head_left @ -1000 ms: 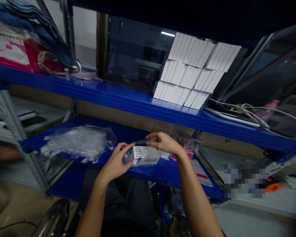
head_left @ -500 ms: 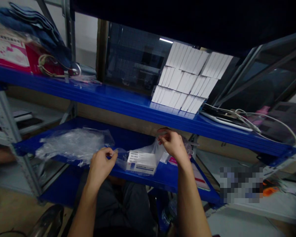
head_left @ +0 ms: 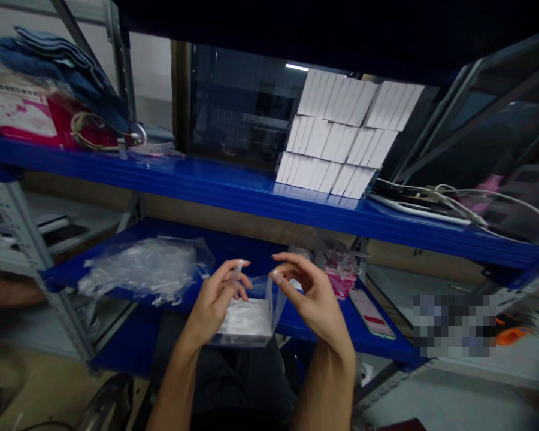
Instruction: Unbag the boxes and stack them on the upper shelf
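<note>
A white box (head_left: 247, 318) lies inside a clear plastic bag (head_left: 276, 306) at the front edge of the lower blue shelf. My left hand (head_left: 220, 299) is at the box's left end, with thumb and fingers closed on the bag's film. On the other side, my right hand (head_left: 312, 293) pinches the film between thumb and fingertip above the box's right end. The bag's mouth lies between my two hands. Printing on the box is not readable through the plastic.
A heap of clear plastic bags (head_left: 144, 266) lies to the left. At right are a pink package (head_left: 340, 280) and a phone (head_left: 372, 313). White boxes (head_left: 330, 140) are stacked on the upper shelf (head_left: 197, 185), beside a white cable (head_left: 458, 206). Another person's arm (head_left: 9, 290) shows at far left.
Both hands have come closer together over the box. The right hand has moved down, the left to the right. The bagged box has shifted slightly toward me, and its printed side no longer shows clearly.
</note>
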The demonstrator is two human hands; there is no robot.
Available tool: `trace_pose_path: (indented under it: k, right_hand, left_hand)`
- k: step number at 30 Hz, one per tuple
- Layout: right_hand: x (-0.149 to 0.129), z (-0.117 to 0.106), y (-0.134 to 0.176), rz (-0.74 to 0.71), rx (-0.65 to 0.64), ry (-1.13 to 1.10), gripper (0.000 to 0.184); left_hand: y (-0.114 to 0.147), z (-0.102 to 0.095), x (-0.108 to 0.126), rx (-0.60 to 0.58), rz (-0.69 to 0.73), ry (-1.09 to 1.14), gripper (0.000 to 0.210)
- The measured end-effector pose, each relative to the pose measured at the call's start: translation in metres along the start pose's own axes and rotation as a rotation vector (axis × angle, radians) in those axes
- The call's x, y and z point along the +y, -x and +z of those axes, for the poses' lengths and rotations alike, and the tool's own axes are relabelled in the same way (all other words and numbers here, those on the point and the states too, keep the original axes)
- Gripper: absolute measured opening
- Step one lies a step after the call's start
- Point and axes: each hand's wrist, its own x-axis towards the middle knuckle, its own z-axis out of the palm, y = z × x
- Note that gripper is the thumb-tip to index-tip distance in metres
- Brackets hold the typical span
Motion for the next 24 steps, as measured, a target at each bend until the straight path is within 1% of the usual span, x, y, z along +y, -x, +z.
trace_pose_path:
  k: [3, 5, 7, 8, 11, 13, 15, 18, 19, 22, 24]
  right_hand:
    - [-0.002, 0.009, 0.006, -0.050, -0.078, 0.134, 0.031]
    - [-0.001, 0.013, 0.006, -0.083, -0.125, 0.206, 0.033]
    - [-0.001, 0.015, 0.001, -0.108, -0.141, 0.233, 0.033]
    - [-0.002, 0.014, -0.002, -0.116, -0.125, 0.230, 0.032]
    - [-0.009, 0.009, -0.014, -0.138, -0.022, 0.192, 0.027]
    - [-0.013, 0.005, -0.022, -0.161, 0.023, 0.177, 0.026]
    - [-0.012, 0.003, -0.028, -0.170, 0.032, 0.190, 0.027]
    - [0.000, 0.005, -0.032, -0.135, 0.016, 0.242, 0.032]
    - [0.006, 0.007, -0.032, -0.118, -0.006, 0.248, 0.032]
    - [0.022, 0.016, -0.027, -0.085, -0.074, 0.228, 0.030]
    - [0.026, 0.022, -0.022, -0.085, -0.078, 0.248, 0.030]
  left_hand:
    - [0.002, 0.010, -0.004, -0.137, -0.007, -0.121, 0.033]
    - [0.002, 0.017, -0.007, -0.169, -0.002, -0.175, 0.029]
    - [0.000, 0.022, -0.009, -0.146, 0.018, -0.190, 0.030]
    - [-0.002, 0.023, -0.008, -0.120, 0.038, -0.185, 0.033]
    - [-0.013, 0.025, -0.006, -0.037, 0.106, -0.159, 0.042]
    - [-0.022, 0.028, -0.005, 0.002, 0.153, -0.150, 0.045]
    - [-0.030, 0.032, -0.010, 0.052, 0.200, -0.157, 0.047]
    - [-0.037, 0.038, -0.024, 0.136, 0.235, -0.212, 0.047]
    - [-0.038, 0.040, -0.029, 0.136, 0.232, -0.234, 0.046]
    - [-0.036, 0.045, -0.043, 0.051, 0.187, -0.258, 0.043]
    - [-0.034, 0.048, -0.049, 0.020, 0.144, -0.237, 0.041]
